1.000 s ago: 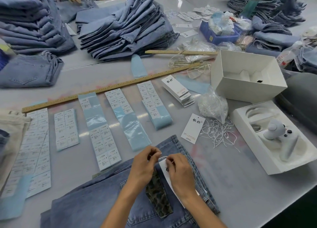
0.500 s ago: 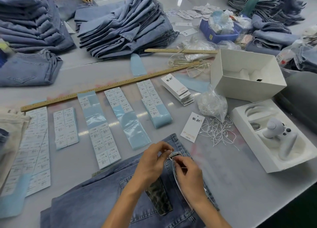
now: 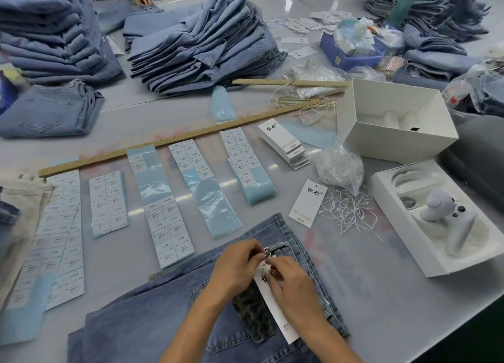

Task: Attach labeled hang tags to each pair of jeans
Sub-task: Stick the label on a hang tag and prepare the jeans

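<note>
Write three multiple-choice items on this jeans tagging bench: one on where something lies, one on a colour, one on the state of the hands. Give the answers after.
1. Where does the loose hang tag lie?
A. On the table beside the white strings
B. Inside the white box
C. On top of a jeans stack

2. What colour is the small bin at the far side of the table?
A. Red
B. Blue
C. Yellow

3. What are the left hand and right hand doing?
A. Resting flat on the table
B. Working a tag at the jeans' waistband
C. Lifting the wooden ruler

Answers: 1 A, the tag lies flat left of the strings. 2 B, its walls are blue. 3 B, both hands pinch at the white tag by the belt loop of the jeans.
</note>
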